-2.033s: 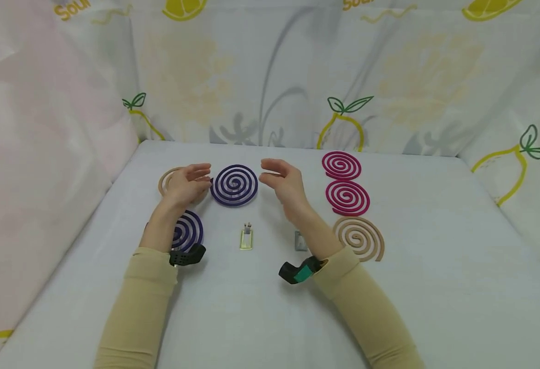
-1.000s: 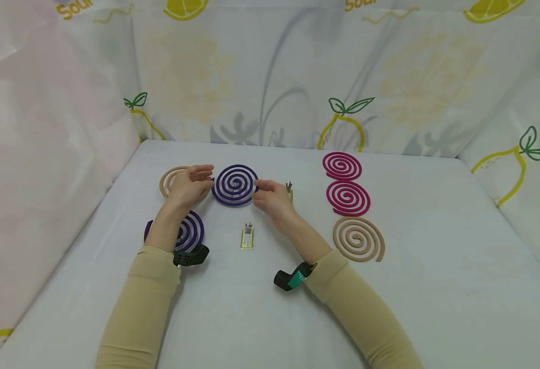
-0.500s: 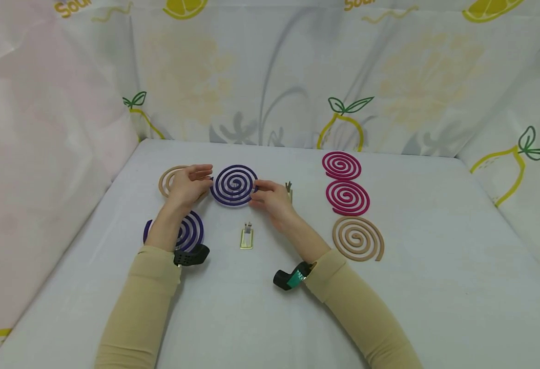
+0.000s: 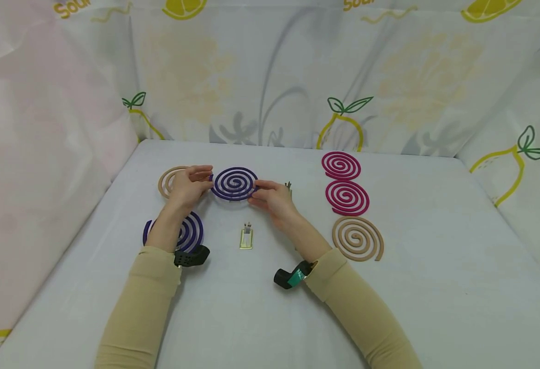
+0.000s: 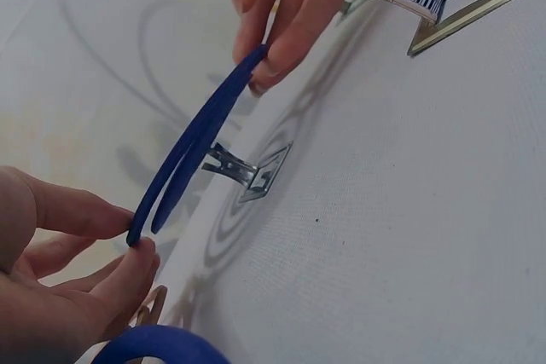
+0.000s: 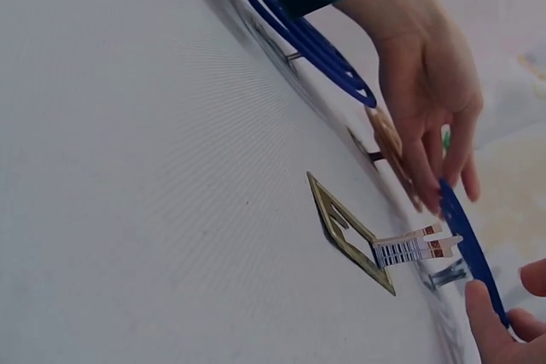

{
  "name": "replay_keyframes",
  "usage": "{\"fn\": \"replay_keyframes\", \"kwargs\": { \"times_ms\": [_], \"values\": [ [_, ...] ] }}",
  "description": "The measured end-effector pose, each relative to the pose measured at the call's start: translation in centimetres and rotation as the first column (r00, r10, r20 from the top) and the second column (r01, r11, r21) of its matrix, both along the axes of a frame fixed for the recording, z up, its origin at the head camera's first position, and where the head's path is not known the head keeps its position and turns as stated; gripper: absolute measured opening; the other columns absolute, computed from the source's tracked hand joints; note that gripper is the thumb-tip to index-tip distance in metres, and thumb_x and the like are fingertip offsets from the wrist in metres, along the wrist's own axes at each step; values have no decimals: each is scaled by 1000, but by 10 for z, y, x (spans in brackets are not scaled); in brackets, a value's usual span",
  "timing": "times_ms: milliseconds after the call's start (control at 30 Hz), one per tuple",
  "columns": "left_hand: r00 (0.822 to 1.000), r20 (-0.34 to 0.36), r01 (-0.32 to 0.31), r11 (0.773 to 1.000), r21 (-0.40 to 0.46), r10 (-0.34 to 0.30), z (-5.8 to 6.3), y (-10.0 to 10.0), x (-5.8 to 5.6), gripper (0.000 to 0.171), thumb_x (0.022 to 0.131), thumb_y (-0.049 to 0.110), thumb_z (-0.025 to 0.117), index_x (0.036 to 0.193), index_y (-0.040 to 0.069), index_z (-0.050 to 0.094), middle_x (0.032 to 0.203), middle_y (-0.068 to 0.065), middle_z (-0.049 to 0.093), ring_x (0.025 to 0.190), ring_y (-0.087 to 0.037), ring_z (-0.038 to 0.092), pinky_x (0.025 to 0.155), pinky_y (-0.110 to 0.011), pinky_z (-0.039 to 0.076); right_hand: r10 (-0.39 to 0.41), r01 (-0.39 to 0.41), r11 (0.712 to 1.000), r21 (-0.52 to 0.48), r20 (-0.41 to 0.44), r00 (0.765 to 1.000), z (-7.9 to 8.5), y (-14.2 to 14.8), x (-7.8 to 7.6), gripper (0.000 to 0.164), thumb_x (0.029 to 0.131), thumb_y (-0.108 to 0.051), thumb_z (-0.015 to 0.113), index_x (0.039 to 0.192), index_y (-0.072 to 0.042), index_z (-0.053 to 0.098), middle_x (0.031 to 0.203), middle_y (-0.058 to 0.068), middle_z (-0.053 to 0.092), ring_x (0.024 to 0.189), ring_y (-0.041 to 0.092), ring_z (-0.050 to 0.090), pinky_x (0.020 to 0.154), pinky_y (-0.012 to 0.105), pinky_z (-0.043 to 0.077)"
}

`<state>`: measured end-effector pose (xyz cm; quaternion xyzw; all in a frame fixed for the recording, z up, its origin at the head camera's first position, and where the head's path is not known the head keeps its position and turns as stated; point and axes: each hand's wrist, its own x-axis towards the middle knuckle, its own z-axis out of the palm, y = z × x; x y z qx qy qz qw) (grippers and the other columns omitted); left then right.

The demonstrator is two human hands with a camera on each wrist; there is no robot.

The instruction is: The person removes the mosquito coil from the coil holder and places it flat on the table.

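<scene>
My left hand point(image 4: 189, 188) pinches the left rim of a dark blue mosquito coil point(image 4: 235, 183), thumb against fingers. The coil's right rim sits between the thumb and fingers of my right hand point(image 4: 275, 204). In the left wrist view the coil point(image 5: 192, 147) looks tilted, held above the table. Just below it stands a silvery metal coil stand point(image 5: 252, 175) with an upright clip, apart from the coil. Closer to me, a brass-coloured stand point(image 4: 246, 239) lies between my forearms; its upright tab point(image 6: 405, 251) carries a barcode strip.
Another blue coil point(image 4: 197, 229) is partly hidden behind my left wrist, and a tan coil point(image 4: 163, 183) behind my left hand. To the right lie two magenta coils point(image 4: 340, 164) and a tan coil point(image 4: 357, 238). A further stand point(image 4: 288, 188) shows behind my right hand.
My right hand has come in from the right and taken the coil's right rim. The coil has since tilted and appears slightly raised. My left hand has barely moved.
</scene>
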<state>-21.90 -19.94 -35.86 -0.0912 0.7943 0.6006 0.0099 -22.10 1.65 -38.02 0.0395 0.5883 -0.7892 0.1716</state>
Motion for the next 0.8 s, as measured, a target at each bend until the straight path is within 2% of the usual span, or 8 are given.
{"fn": "replay_keyframes", "kwargs": {
  "times_ms": [300,600,800],
  "values": [
    [1000,24,18,999,44,-20,0,1,0,48,96,-4,57,143,-1,50,144,-18,55,133,-24,51,79,-7,48,0,0,1000,-20,0,1000,1,0,0,45,90,14,52,135,7,55,123,16,58,93,18,63,94,31,57],
    [997,36,61,997,40,-63,0,1,1,50,97,0,56,146,1,47,152,-16,47,136,-26,48,102,-25,49,5,-6,1000,-30,-14,1000,4,2,0,45,91,14,51,135,7,54,125,17,58,94,19,62,95,31,57],
    [997,29,64,995,77,-66,1,3,2,51,97,-1,56,147,1,45,153,-15,45,130,-26,50,103,-28,51,2,-2,1000,-31,-18,1000,6,3,0,44,91,14,52,135,7,55,126,17,58,98,21,62,98,33,56]
  ]
}}
